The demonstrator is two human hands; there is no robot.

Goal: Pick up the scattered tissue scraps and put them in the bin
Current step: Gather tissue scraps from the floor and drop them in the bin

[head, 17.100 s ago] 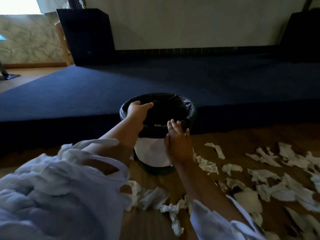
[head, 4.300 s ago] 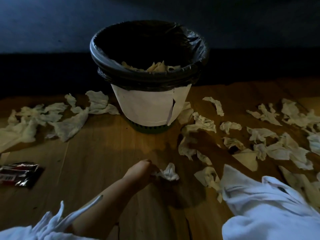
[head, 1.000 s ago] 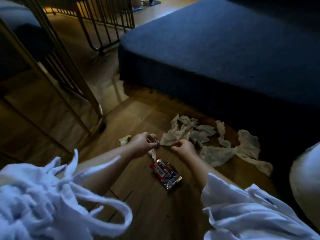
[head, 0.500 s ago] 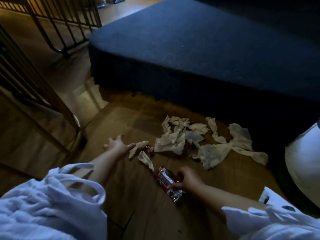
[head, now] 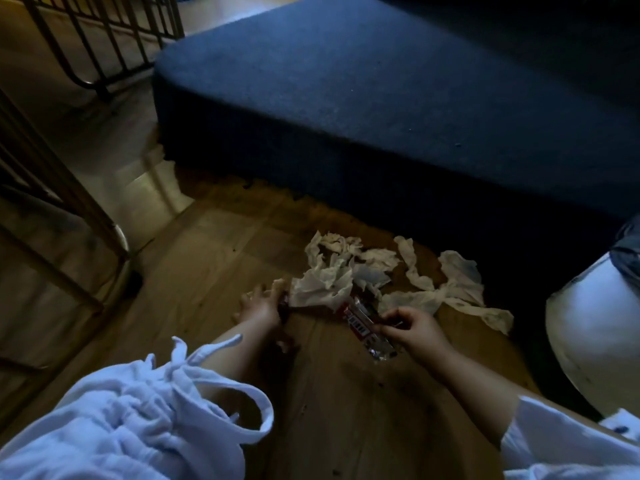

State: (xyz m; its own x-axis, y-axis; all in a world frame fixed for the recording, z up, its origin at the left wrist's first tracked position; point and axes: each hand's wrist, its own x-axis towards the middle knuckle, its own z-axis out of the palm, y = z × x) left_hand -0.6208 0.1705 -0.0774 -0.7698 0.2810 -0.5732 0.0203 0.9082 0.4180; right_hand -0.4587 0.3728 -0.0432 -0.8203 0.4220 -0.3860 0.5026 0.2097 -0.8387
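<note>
Several white tissue scraps [head: 329,282] lie crumpled on the wooden floor in front of a dark blue platform, and more scraps [head: 460,285] trail to the right. My left hand [head: 259,306] is down on the floor at the pile's left edge, fingers curled over a small scrap [head: 278,283] and a small dark red wrapper bit [head: 284,304]. My right hand [head: 414,329] pinches a red and silver snack wrapper [head: 363,327] just above the floor. The bin [head: 595,327], white with a black liner, shows partly at the right edge.
The dark blue carpeted platform [head: 381,98] fills the back and right. A metal railing [head: 104,46] stands at the back left, and a slanted metal frame leg [head: 69,188] is at the left. My white sleeves cover the bottom of the view.
My left hand has come back from its open reach and curled over the small scraps. My right hand has lifted the snack wrapper and moved it towards the tissue pile.
</note>
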